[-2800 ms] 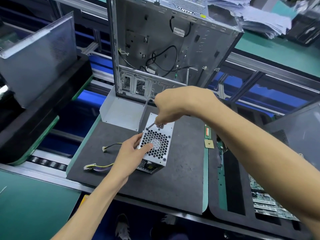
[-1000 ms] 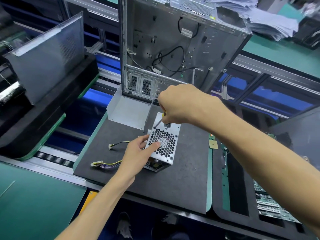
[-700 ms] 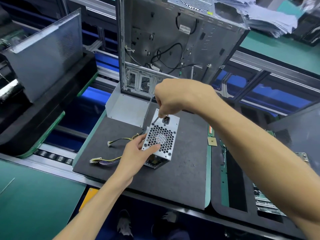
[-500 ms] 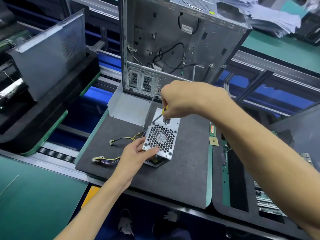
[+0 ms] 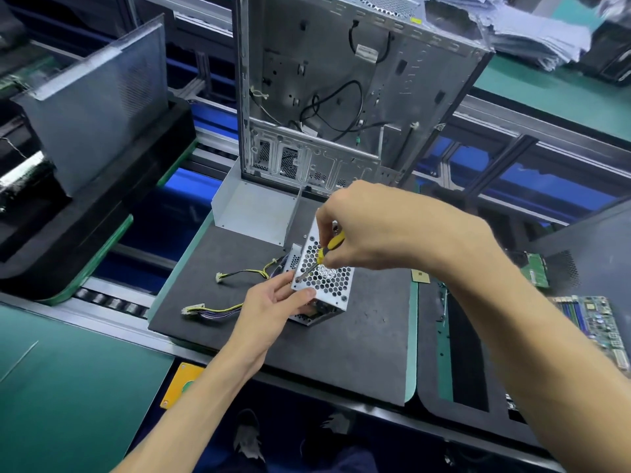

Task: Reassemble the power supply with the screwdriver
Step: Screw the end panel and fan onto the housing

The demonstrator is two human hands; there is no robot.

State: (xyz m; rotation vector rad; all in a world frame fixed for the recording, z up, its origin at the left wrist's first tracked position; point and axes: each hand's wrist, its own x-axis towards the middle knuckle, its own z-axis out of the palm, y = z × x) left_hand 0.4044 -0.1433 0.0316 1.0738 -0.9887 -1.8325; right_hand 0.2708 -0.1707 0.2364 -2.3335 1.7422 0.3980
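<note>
Head view: the power supply (image 5: 324, 285) lay on the black mat (image 5: 358, 353), steadied by left hand (image 5: 273, 302) fingers gripped round its near corner; the yellow-handled screwdriver (image 5: 321, 256), pinched by the right hand (image 5: 368, 230), was set at a corner screw; driving seemingly underway; steady downward turning judged needed next.

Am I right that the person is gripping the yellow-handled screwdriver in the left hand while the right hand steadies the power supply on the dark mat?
Not quite: the hands are swapped. The head view shows the right hand gripping the yellow-handled screwdriver, its tip at the near-left corner of the grille, while the left hand steadies the power supply on the dark mat.
</note>
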